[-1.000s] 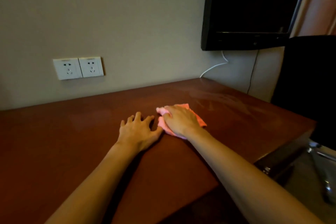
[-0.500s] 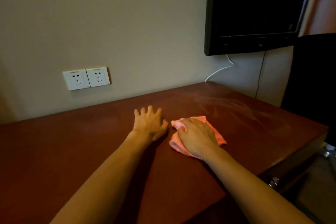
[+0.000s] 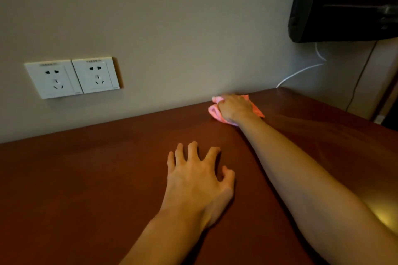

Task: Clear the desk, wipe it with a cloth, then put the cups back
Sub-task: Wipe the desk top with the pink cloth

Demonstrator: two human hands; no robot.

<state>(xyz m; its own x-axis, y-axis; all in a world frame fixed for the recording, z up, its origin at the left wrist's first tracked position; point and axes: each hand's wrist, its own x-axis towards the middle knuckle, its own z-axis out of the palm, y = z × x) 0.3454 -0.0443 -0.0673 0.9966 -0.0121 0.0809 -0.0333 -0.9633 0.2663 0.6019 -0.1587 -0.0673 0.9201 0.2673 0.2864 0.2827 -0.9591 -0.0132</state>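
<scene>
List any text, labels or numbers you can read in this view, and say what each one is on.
None can be read.
Left wall socket: a small printed line along its top edge, too small and blurred to read.
Right wall socket: the same kind of line, plus a tiny mark at its lower right corner, both unreadable.
Monitor, pink cloth and desk: no text visible.

We see the pink cloth (image 3: 215, 111) crumpled and pressed flat on the dark red-brown surface (image 3: 86, 178), at its far edge just beside the wall. Only its edges show (the rest is covered from above). The surface is smooth and slightly shiny.
</scene>
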